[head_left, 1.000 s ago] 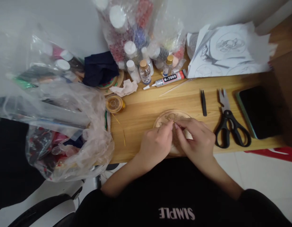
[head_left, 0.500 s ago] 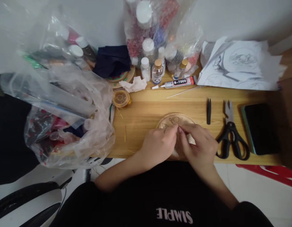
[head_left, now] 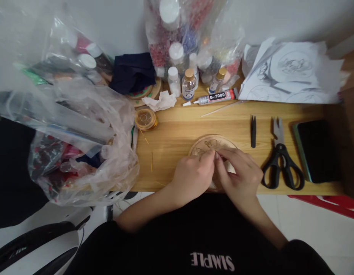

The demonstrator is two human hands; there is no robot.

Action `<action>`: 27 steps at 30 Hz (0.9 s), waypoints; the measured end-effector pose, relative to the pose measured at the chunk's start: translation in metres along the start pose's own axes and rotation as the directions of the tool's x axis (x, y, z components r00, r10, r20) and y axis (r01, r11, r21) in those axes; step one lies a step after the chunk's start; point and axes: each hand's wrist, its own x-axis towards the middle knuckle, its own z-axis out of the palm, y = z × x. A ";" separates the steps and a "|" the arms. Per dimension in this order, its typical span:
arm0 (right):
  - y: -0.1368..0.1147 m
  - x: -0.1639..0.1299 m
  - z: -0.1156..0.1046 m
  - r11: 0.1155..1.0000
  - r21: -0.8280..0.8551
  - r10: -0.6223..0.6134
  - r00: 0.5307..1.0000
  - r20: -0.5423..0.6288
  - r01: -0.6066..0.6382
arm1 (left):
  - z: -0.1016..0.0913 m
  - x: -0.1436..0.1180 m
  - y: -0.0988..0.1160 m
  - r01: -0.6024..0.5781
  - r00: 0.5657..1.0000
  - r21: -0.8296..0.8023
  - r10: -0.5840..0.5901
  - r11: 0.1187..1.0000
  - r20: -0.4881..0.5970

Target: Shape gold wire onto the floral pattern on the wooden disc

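A round wooden hoop [head_left: 197,144] with pale patterned fabric lies at the table's front edge, partly covered by my hands. Over its middle my left hand [head_left: 192,176] is closed, thumb and forefinger pinched together. My right hand [head_left: 240,172] pinches at the same spot, its fingertips meeting those of the left. Whatever sits between the fingertips is too small to make out. To the right of my right hand lie black-handled scissors [head_left: 281,164] and dark tweezers [head_left: 253,131].
A plastic bag [head_left: 116,152] fills the table's left side beside a spool of golden wire [head_left: 145,118]. Behind are small bottles [head_left: 189,84], a B-7000 glue tube [head_left: 214,98] and drawn sheets of paper [head_left: 291,72]. A phone [head_left: 319,151] lies at the right.
The camera view has shifted slightly. Both hands keep their pinch over the hoop, with hardly any visible movement.
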 end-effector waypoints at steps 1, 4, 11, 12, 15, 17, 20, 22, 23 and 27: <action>0.000 0.000 0.000 1.000 0.005 0.008 1.000 0.011 -0.008 | 0.000 0.000 -0.001 -0.004 1.000 0.016 0.003 1.000 0.008; 0.002 0.002 0.000 1.000 0.014 0.007 0.998 0.056 -0.008 | 0.001 0.000 -0.002 -0.024 1.000 0.114 0.024 0.993 0.003; 0.002 0.009 -0.003 0.995 -0.044 -0.082 0.995 0.057 0.084 | -0.008 0.008 -0.002 -0.078 0.991 0.261 0.102 0.962 -0.083; 0.001 0.009 -0.003 0.993 -0.061 -0.097 0.994 0.046 0.100 | -0.009 0.009 -0.002 -0.081 0.990 0.267 0.107 0.960 -0.086; 0.000 0.012 -0.003 0.982 -0.114 -0.148 0.989 0.020 0.150 | -0.011 0.009 -0.002 -0.084 0.988 0.293 0.117 0.952 -0.097; 0.003 0.014 -0.005 0.971 -0.138 -0.192 0.981 0.027 0.194 | -0.010 0.009 -0.004 -0.087 0.987 0.309 0.123 0.947 -0.099; 0.013 0.020 -0.010 0.936 -0.134 -0.316 0.945 0.089 0.326 | -0.010 0.009 -0.007 -0.075 0.995 0.252 0.088 0.965 -0.041; 0.019 0.024 -0.013 0.904 -0.100 -0.401 0.906 0.134 0.415 | -0.011 0.009 -0.009 -0.020 1.000 0.119 0.017 0.993 0.026; 0.022 0.025 -0.015 0.894 -0.080 -0.425 0.892 0.152 0.440 | -0.012 0.010 -0.010 0.023 0.998 0.033 -0.024 0.999 0.052; 0.023 0.028 -0.022 0.920 -0.015 -0.384 0.906 0.178 0.392 | -0.016 0.013 -0.011 0.213 0.976 -0.324 -0.183 0.922 0.121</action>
